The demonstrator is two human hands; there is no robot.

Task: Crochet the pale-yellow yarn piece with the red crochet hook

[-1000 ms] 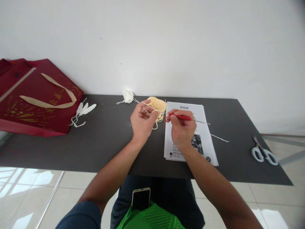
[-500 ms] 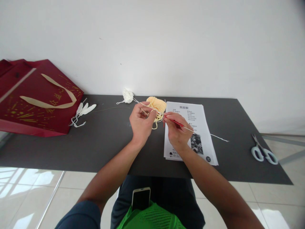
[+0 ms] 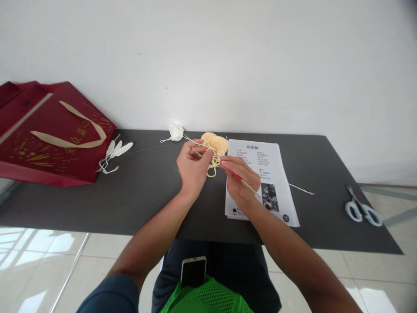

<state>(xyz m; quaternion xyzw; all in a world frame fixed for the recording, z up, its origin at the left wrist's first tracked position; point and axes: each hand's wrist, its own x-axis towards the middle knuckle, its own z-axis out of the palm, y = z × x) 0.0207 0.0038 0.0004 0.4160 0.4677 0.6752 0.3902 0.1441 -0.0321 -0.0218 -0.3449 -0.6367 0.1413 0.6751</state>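
My right hand (image 3: 241, 180) is closed round a thin crochet hook (image 3: 246, 184) with a red grip and a pale shaft. Its tip points at the fingers of my left hand (image 3: 194, 167), which pinch white yarn (image 3: 195, 142). The strand runs from there to a small white yarn ball (image 3: 176, 131) by the wall. Any stitches between the fingertips are too small to make out. Just behind both hands lies a pale yellow skein of yarn (image 3: 215, 142), with loose loops hanging toward me.
Printed sheets (image 3: 276, 165) lie under my right hand. Scissors (image 3: 363, 208) rest at the table's right end. On the left are white leaf-shaped pieces (image 3: 117, 149) with yarn tails and a red gift bag (image 3: 58, 143). A phone (image 3: 193, 271) sits on my lap with green mesh (image 3: 215, 298).
My right hand has turned slightly, and the hook has shifted a little left toward my left fingertips. My left hand keeps its pinch.
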